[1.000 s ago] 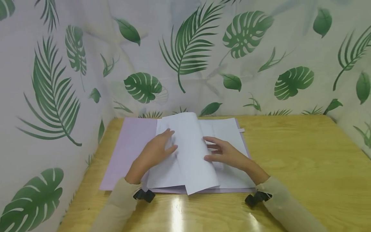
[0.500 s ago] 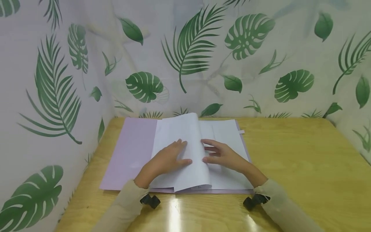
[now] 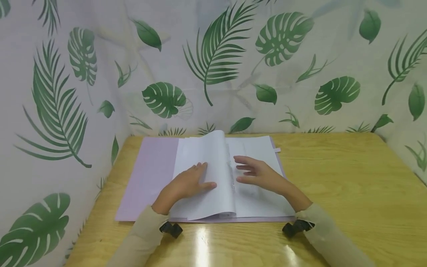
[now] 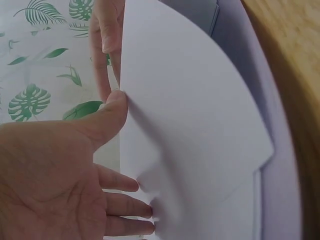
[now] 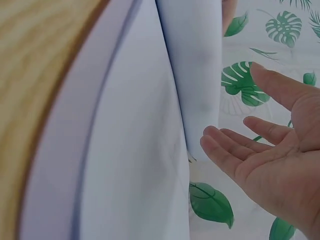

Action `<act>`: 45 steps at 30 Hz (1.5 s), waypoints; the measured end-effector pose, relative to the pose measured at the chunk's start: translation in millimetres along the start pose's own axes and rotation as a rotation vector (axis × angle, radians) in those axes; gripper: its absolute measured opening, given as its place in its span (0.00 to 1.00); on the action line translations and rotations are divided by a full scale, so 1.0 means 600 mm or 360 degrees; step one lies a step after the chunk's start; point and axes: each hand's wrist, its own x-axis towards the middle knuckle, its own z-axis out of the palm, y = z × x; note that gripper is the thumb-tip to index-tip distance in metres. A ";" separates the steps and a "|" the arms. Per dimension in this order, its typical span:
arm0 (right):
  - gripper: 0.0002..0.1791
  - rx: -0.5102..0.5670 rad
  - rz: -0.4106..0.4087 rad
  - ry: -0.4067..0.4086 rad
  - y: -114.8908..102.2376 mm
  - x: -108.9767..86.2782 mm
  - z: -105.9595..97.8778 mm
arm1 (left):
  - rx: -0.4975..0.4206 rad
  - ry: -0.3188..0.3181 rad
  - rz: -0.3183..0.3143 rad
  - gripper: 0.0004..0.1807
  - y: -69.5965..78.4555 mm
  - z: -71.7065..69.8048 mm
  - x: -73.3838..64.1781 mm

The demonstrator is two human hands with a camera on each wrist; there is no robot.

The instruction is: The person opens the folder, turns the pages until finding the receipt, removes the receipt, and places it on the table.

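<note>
A purple folder point(image 3: 155, 167) lies spread out on the table, holding a stack of white paper sheets point(image 3: 267, 204). One sheet point(image 3: 221, 159) bulges up near the middle, bent over toward the left. Across that turned sheet rests my left hand point(image 3: 185, 183), fingers extended; in the left wrist view its thumb and fingertips touch the paper point(image 4: 185, 100). My right hand point(image 3: 261, 176) hovers over the right-hand page, fingers spread apart and holding nothing. The right wrist view shows its fingertips near the curved sheet point(image 5: 192, 65). Rows of faint print show beside the fold.
The folder lies on a yellow wood-grain table point(image 3: 350, 185). A small white tab point(image 3: 278, 150) sticks out from its right edge. Behind and to the left hangs a white cloth point(image 3: 233, 100) with green leaf patterns. Each wrist carries a small black camera point(image 3: 171, 229).
The bent sheet has swung left, and its curl now stands farther left, showing print on the right. My left hand moved right, then slightly back left; my right hand has come away from the sheet.
</note>
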 end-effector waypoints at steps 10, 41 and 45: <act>0.39 -0.0075 0.0032 0.0107 -0.021 -0.004 -0.054 | -0.0029 -0.0022 -0.0030 0.49 -0.012 -0.024 0.002; 0.37 -0.0119 0.0464 0.0259 0.066 -0.002 -0.176 | 0.0035 -0.0155 -0.0110 0.45 -0.052 -0.051 0.005; 0.38 -0.0130 0.0459 0.0267 0.069 -0.001 -0.167 | 0.0028 -0.0139 -0.0117 0.45 -0.052 -0.045 0.004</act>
